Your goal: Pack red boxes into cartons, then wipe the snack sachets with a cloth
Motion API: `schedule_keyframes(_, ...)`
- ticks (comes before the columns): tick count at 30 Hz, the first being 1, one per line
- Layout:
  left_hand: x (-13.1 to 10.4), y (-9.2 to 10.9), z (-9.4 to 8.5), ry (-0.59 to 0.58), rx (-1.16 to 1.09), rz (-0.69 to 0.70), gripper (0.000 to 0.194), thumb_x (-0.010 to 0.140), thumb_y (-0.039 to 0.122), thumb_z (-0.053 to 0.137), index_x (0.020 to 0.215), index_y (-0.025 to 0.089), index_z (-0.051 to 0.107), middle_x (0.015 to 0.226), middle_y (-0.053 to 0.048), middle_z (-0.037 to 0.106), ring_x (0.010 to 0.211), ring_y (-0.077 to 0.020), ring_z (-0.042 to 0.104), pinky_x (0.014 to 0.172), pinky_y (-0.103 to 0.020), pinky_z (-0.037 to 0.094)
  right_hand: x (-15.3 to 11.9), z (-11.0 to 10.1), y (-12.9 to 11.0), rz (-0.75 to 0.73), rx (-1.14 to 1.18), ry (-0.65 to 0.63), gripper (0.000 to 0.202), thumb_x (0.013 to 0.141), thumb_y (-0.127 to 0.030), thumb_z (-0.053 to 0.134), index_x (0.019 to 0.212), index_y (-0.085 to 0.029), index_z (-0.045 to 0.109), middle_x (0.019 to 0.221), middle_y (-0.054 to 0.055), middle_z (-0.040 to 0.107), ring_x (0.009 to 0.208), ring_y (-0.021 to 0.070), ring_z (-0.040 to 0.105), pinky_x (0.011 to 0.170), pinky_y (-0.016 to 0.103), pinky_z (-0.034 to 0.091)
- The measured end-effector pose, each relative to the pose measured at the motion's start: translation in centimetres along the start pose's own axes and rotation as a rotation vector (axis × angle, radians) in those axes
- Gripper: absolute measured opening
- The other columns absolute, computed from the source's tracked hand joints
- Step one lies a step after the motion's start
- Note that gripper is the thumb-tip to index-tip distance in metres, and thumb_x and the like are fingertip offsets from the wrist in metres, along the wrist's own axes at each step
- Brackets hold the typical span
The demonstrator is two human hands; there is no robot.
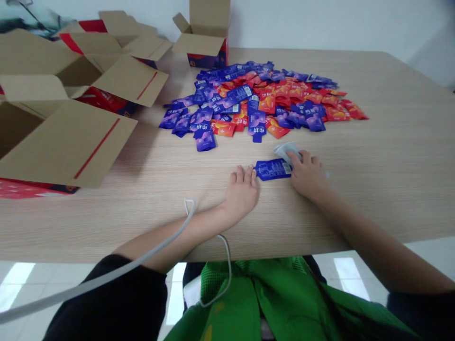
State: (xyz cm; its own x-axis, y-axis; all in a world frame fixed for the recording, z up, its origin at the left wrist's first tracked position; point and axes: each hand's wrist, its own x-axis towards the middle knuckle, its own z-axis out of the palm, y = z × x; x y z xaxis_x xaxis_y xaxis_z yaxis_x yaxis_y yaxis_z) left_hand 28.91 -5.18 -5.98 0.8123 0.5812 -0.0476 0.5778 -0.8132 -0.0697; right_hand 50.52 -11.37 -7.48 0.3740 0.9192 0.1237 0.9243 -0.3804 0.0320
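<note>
A blue sachet [272, 169] with a narrow spout end lies flat on the table, its printed side and barcode facing up. My left hand [242, 192] rests on the tabletop, fingers stretched forward, with the nearest fingertip touching the sachet's spout end. At the other end, my right hand [308, 176] has its fingers closed on a crumpled white wipe [287, 149], partly over the sachet's right edge. Just beyond both hands spreads a heap of blue sachets [202, 121] and red-orange sachets [295, 90], several overlapping each other.
Several opened cardboard boxes [67, 147] stand along the left side, flaps spread over the table [391, 156]. Another open box [208, 59] is at the back, behind the heap. A white cable [142, 258] loops across my left forearm.
</note>
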Motion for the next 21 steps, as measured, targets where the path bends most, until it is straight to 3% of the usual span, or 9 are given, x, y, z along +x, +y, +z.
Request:
schedule_keyframes(3, 0.0, 0.0, 0.2, 0.018, 0.008, -0.009, 0.054, 0.102, 0.018, 0.036, 0.151, -0.001, 0.044, 0.160, -0.020, 0.040, 0.142, -0.0428, 0.043, 0.108, -0.050, 0.043, 1.4, -1.7, -0.4, 0.007, 0.064, -0.047, 0.056, 0.093, -0.019, 0.038, 0.147, -0.020, 0.052, 0.134, 0.020, 0.055, 0.104, 0.0343, 0.056, 0.084, 0.047, 0.046)
schedule_keyframes(7, 0.1, 0.0, 0.4, 0.019, 0.016, -0.001, 0.054, 0.102, 0.019, 0.036, 0.150, -0.002, 0.044, 0.160, -0.022, 0.039, 0.142, -0.0438, 0.043, 0.107, -0.050, 0.044, 2.5, -3.3, -3.8, -0.077, 0.193, 0.058, 0.057, 0.092, -0.015, 0.038, 0.148, -0.018, 0.051, 0.135, 0.018, 0.054, 0.104, 0.0310, 0.056, 0.087, 0.044, 0.046)
schedule_keyframes(13, 0.2, -0.1, 0.3, 0.002, -0.003, -0.009, 0.053, 0.104, 0.024, 0.037, 0.148, -0.003, 0.047, 0.156, -0.024, 0.045, 0.143, -0.0441, 0.042, 0.108, -0.051, 0.043, 1.8, -1.5, -8.9, -0.336, 0.185, 0.076, 0.050, 0.096, -0.023, 0.043, 0.145, -0.026, 0.056, 0.147, 0.013, 0.051, 0.117, 0.0313, 0.050, 0.094, 0.046, 0.039)
schedule_keyframes(16, 0.2, -0.1, 0.1, 0.000, -0.004, -0.006, 0.052, 0.103, 0.021, 0.035, 0.149, -0.003, 0.046, 0.157, -0.023, 0.044, 0.143, -0.0433, 0.042, 0.108, -0.050, 0.043, 1.4, -0.4, -8.4, -0.314, 0.116, 0.079, 0.049, 0.098, -0.027, 0.043, 0.145, -0.027, 0.056, 0.148, 0.013, 0.051, 0.116, 0.0324, 0.049, 0.093, 0.047, 0.038)
schedule_keyframes(21, 0.2, 0.0, 0.0, -0.016, 0.003, -0.003, 0.054, 0.102, 0.015, 0.035, 0.152, -0.002, 0.042, 0.160, -0.021, 0.039, 0.143, -0.0433, 0.043, 0.108, -0.050, 0.043, 1.5, 0.6, -4.1, -0.113, 0.066, 0.101, 0.054, 0.096, -0.024, 0.040, 0.149, -0.025, 0.051, 0.148, 0.017, 0.048, 0.112, 0.0353, 0.050, 0.090, 0.050, 0.040)
